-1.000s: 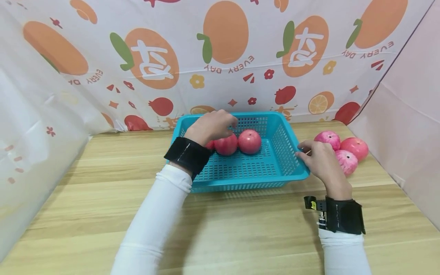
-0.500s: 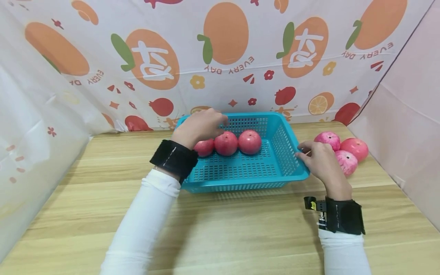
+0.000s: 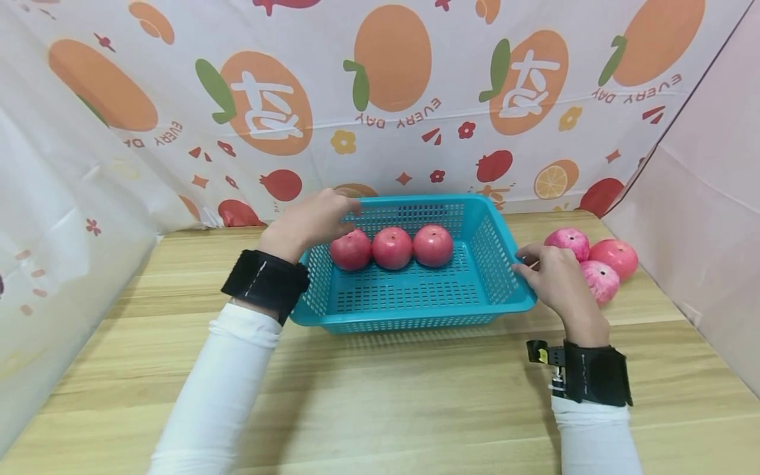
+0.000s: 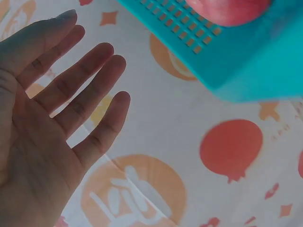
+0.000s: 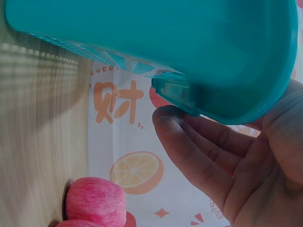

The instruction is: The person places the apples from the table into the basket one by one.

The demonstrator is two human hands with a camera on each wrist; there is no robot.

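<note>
A turquoise plastic basket point(image 3: 410, 318) with slotted sides stands on the table. Three red apples, the left apple point(image 3: 350, 251), the middle apple point(image 3: 392, 248) and the right apple point(image 3: 433, 245), sit in a row inside it. My left hand point(image 3: 311, 224) hovers over the basket's left end, its fingertips beside the left apple. The left wrist view shows that hand point(image 4: 38, 146) with fingers spread and an empty palm. At the opposite end, my right hand point(image 3: 558, 280) grips the basket's right rim; in the right wrist view its fingers point(image 5: 199, 156) lie under the rim.
Just right of my right hand, three pink-red apples point(image 3: 614, 257) cluster on the wooden table point(image 3: 368, 409). A fruit-printed cloth point(image 3: 451, 66) hangs directly behind the basket. Pale sheeting point(image 3: 706, 218) borders the right side.
My left hand has moved left, away from the middle apple and toward the basket's left end, uncovering the left apple. The right hand stays at the rim.
</note>
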